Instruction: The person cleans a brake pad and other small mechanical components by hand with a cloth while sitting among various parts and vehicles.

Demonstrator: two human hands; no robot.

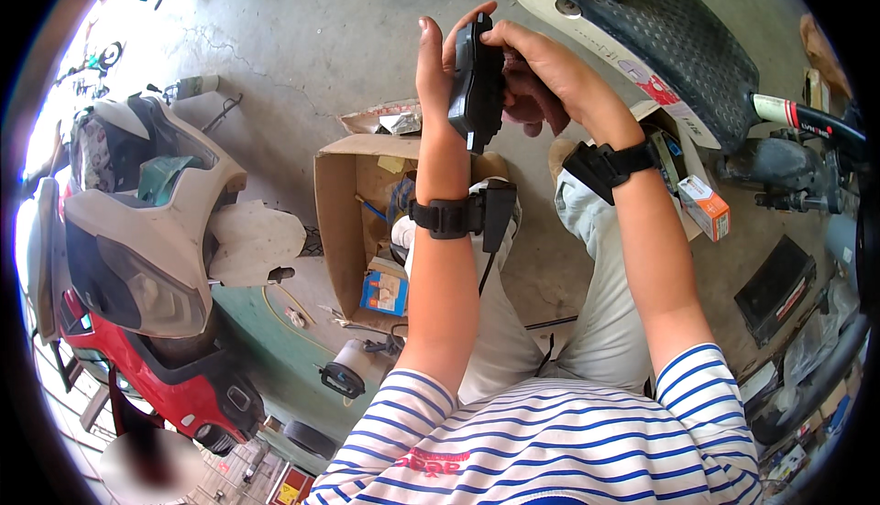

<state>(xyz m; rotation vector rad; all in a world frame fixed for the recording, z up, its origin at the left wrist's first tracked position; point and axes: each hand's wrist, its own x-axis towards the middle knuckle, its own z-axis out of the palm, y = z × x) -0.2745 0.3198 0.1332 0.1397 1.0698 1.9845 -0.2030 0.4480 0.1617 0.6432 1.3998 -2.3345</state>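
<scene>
Between my hands is a flat, black plastic part (470,83), held on edge above my knees. My left hand (438,83) grips it from the left, thumb raised beside it and fingers behind. My right hand (541,70) holds it from the right, a digit pressing near its top end and the other fingers curled in shadow. Black straps with small units are on both wrists. Below my left hand sits an open cardboard box (344,230) with a blue package (385,292) inside.
Scooter body panels in cream (160,212) and red (160,381) crowd the left. A scooter deck (669,74) spans upper right. An orange-white carton (703,205) and a black slab (772,287) lie right. A hose (284,308) and concrete floor (302,38) also show.
</scene>
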